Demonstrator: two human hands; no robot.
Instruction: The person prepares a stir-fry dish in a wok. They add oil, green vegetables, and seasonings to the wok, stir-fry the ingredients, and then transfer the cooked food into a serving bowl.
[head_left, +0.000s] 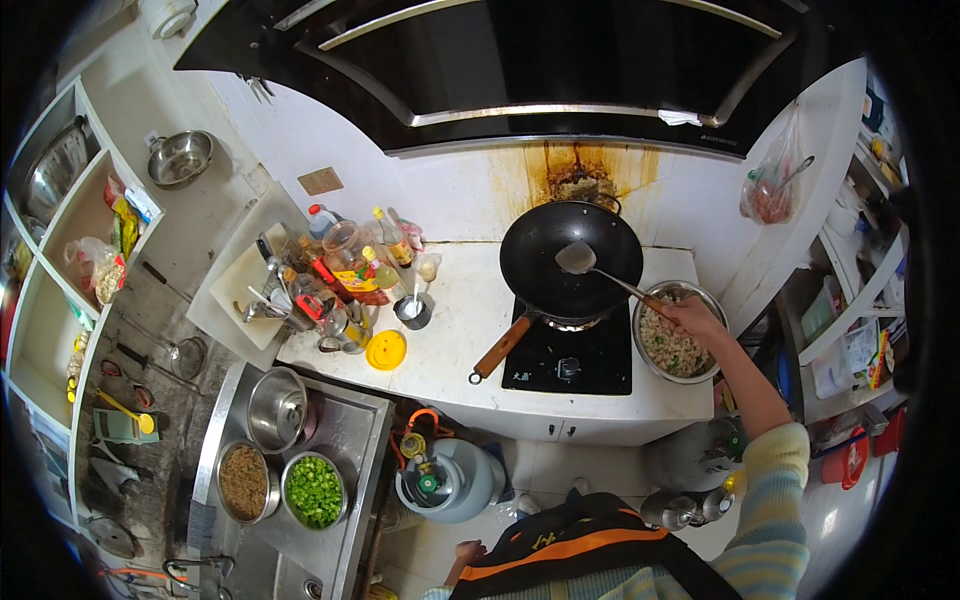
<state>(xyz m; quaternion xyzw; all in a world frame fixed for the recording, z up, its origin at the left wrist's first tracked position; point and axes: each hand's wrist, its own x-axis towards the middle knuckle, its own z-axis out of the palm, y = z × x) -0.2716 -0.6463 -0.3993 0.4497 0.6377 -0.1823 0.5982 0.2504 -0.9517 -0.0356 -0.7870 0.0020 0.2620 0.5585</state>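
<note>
My right hand (691, 316) is closed on the wooden handle of a wok spatula (576, 257), above a steel bowl (721, 301) of pale diced food with green bits (671, 343). The spatula's metal blade is over the black wok (525, 247), which sits on the gas stove (566, 375), a glow showing beneath it. The wok's wooden handle (504, 349) points toward the front left. Low beside the black and orange apron (570, 532) hangs my left hand (470, 551), away from the counter; its fingers are too small to judge.
Bottles and jars (345, 259), a black cup (412, 312) and a yellow lid (386, 350) stand left of the stove. Bowls of chopped greens (314, 491) and brown minced food (242, 481) rest by the sink. A gas cylinder (457, 480) stands below; the range hood (540, 75) overhangs.
</note>
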